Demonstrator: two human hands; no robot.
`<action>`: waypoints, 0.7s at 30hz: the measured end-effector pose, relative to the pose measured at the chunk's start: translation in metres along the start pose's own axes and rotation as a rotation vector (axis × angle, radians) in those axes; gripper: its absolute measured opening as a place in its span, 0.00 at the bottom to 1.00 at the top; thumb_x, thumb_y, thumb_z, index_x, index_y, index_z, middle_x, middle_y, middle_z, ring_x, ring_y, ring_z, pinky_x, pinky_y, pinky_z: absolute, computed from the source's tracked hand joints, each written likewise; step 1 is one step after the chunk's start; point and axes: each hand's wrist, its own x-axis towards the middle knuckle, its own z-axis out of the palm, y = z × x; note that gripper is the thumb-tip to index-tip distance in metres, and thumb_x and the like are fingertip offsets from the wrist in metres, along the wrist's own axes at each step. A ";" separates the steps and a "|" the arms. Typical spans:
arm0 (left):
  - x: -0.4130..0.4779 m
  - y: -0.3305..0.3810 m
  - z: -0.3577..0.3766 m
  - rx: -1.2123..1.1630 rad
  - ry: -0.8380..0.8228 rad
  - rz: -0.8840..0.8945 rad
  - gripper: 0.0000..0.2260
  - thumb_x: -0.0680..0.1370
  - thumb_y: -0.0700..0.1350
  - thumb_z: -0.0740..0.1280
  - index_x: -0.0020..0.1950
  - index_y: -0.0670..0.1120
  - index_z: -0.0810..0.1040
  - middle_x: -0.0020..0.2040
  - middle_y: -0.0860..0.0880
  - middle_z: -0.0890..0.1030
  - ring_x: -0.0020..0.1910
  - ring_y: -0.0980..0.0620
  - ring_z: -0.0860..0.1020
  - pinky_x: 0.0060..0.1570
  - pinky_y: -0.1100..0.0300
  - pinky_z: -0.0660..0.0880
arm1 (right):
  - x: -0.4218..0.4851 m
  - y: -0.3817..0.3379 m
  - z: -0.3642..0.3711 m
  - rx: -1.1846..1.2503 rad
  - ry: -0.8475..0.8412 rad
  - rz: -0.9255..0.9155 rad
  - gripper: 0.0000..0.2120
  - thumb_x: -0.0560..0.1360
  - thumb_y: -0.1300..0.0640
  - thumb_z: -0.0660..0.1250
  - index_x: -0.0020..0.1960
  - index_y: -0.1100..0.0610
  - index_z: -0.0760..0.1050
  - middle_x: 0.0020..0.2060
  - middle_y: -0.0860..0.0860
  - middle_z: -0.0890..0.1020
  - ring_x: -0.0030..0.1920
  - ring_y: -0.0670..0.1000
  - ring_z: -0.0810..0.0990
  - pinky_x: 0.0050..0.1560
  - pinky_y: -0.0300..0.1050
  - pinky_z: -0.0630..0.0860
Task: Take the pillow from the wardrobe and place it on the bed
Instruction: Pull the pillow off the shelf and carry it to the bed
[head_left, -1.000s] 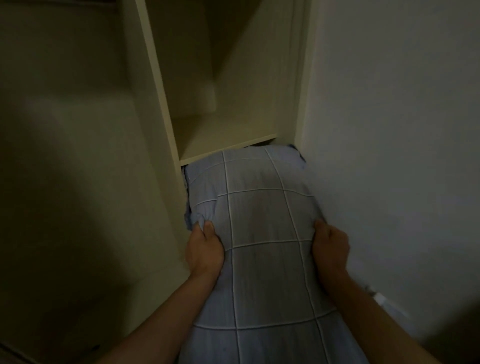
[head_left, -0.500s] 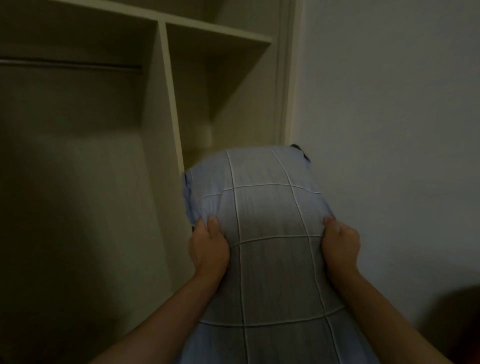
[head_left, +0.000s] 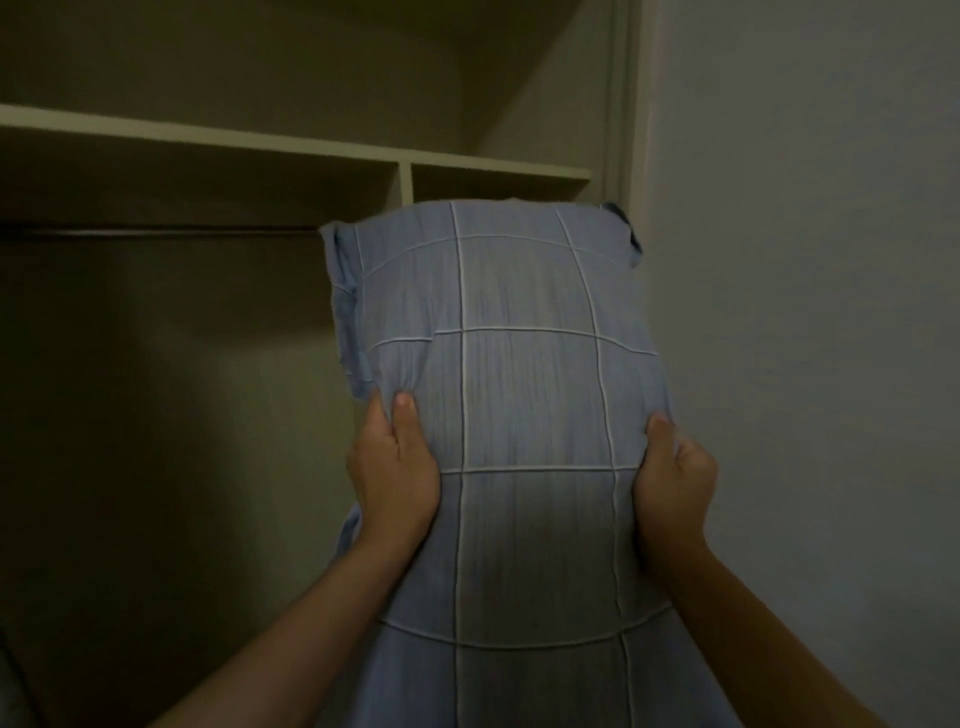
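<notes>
A light blue pillow (head_left: 524, 395) with a grid of white lines fills the middle of the view, held upright in front of the open wardrobe (head_left: 311, 150). My left hand (head_left: 392, 473) grips its left edge and my right hand (head_left: 672, 483) grips its right edge, both at mid height. The pillow's lower end runs out of the frame at the bottom. It hides the wardrobe's narrow right compartment. No bed is in view.
The wardrobe's pale shelf (head_left: 493, 171) and upright divider (head_left: 405, 182) show above the pillow. A dark hanging rail (head_left: 156, 231) crosses the shadowed left compartment. A plain white wall (head_left: 805, 312) stands close on the right.
The pillow has come out of the lower right compartment and risen in front of the wardrobe. The view has tilted upward, so the top shelf now shows. Both hands keep their grip.
</notes>
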 end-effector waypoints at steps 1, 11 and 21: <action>0.008 0.003 -0.006 0.007 0.010 0.025 0.21 0.83 0.55 0.53 0.66 0.45 0.75 0.57 0.44 0.82 0.53 0.45 0.79 0.56 0.46 0.77 | 0.000 -0.004 0.009 0.023 -0.007 0.000 0.23 0.79 0.51 0.63 0.28 0.49 0.59 0.24 0.44 0.62 0.26 0.46 0.62 0.31 0.43 0.61; 0.078 0.016 -0.062 0.081 0.168 0.173 0.19 0.83 0.52 0.54 0.66 0.44 0.76 0.56 0.48 0.82 0.53 0.51 0.80 0.54 0.45 0.78 | -0.003 -0.027 0.110 0.240 -0.125 0.013 0.22 0.80 0.48 0.62 0.27 0.50 0.67 0.22 0.41 0.73 0.25 0.38 0.69 0.28 0.34 0.68; 0.115 0.027 -0.105 0.202 0.354 0.315 0.08 0.84 0.47 0.56 0.54 0.53 0.74 0.44 0.59 0.78 0.44 0.66 0.79 0.40 0.73 0.74 | -0.005 -0.040 0.205 0.467 -0.346 0.061 0.22 0.79 0.45 0.61 0.27 0.49 0.66 0.22 0.42 0.70 0.25 0.40 0.66 0.25 0.34 0.65</action>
